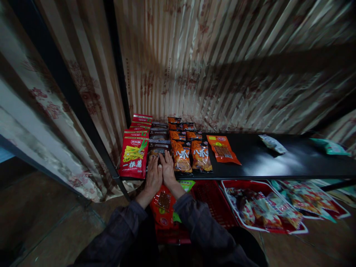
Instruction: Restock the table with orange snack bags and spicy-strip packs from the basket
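My left hand (154, 174) and my right hand (167, 168) lie side by side, fingers stretched forward, against the front dark snack bag (159, 145). They cover its lower part. More dark bags (158, 132) stand in a row behind it. Left of my hands is a row of red snack bags (135, 154) with a yellow picture and white lettering. To the right, two rows of orange-and-black snack bags (182, 155) lean one behind another. A flat orange packet (223, 149) lies beyond them.
The black shelf (250, 163) also bears a small pale packet (273, 144) and a green one (329, 147). Below stand red baskets (235, 218) of snack bags. One between my arms holds an orange packet (162, 205). A black post (75, 96) rises at left, with a striped curtain (178, 66) behind.
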### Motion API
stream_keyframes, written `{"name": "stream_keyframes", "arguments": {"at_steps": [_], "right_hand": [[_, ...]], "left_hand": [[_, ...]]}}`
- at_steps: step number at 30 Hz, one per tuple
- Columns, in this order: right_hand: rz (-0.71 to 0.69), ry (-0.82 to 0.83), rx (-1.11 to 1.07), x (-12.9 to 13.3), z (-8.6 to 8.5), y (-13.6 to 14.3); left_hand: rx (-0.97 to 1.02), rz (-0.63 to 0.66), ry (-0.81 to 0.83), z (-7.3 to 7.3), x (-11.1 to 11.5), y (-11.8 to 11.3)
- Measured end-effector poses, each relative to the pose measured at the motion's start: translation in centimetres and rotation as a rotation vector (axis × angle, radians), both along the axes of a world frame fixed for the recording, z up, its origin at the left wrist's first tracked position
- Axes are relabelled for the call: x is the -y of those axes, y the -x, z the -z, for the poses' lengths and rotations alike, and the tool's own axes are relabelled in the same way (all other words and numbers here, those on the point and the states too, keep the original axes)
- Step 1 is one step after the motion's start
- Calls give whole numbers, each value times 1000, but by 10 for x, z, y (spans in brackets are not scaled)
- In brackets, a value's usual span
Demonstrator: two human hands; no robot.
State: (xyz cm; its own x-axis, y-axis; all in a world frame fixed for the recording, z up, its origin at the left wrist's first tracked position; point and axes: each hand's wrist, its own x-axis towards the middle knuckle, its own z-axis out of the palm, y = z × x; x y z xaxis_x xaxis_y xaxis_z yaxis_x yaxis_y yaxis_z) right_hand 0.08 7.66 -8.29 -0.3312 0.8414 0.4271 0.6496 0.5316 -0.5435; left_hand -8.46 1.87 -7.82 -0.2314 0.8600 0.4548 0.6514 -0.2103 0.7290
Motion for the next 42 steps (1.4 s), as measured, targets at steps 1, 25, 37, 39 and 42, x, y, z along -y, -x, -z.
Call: {"name": "stream_keyframes", "arguments": {"at_steps": [1, 25, 37, 39, 42], "right_hand": [[1, -2, 1, 0, 0, 0], [-85, -105, -123, 38, -9, -28], [-116, -125, 84, 59, 22, -56], [-114, -138, 100, 58, 24, -57], [-107, -148, 112, 58, 21, -57]], "left_hand": [[8, -2, 8, 0, 0, 0], [476, -115, 114, -18, 62, 34], [447, -84, 172, -7, 57, 17], [429, -83, 171, -6, 55, 15], [409, -85, 167, -4, 52, 14]]}}
